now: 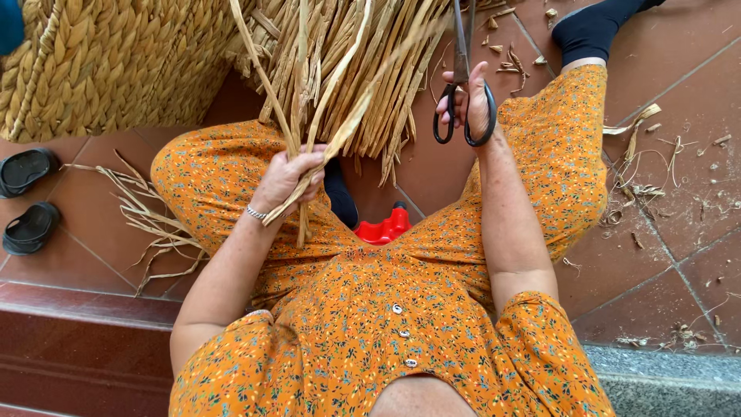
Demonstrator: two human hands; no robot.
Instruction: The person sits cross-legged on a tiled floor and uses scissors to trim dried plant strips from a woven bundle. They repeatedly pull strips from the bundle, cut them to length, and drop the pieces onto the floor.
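- Far left: pair of black rubber sandals (28, 202) lay on the red tile floor (679, 232), beside the big woven straw basket (108, 62).
- Your left hand (287, 179) was clenched around a bundle of dry tan straw strands (324, 116), pulling them taut, likely for a clean cut.
- Red plastic stool (384, 228) sat under you.
- Your right hand (465, 100) gripped black-handled metal scissors (461, 93), fingers through the loops, blades pointing up into the strands.

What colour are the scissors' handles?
Black, on the scissors in the right hand; head view.
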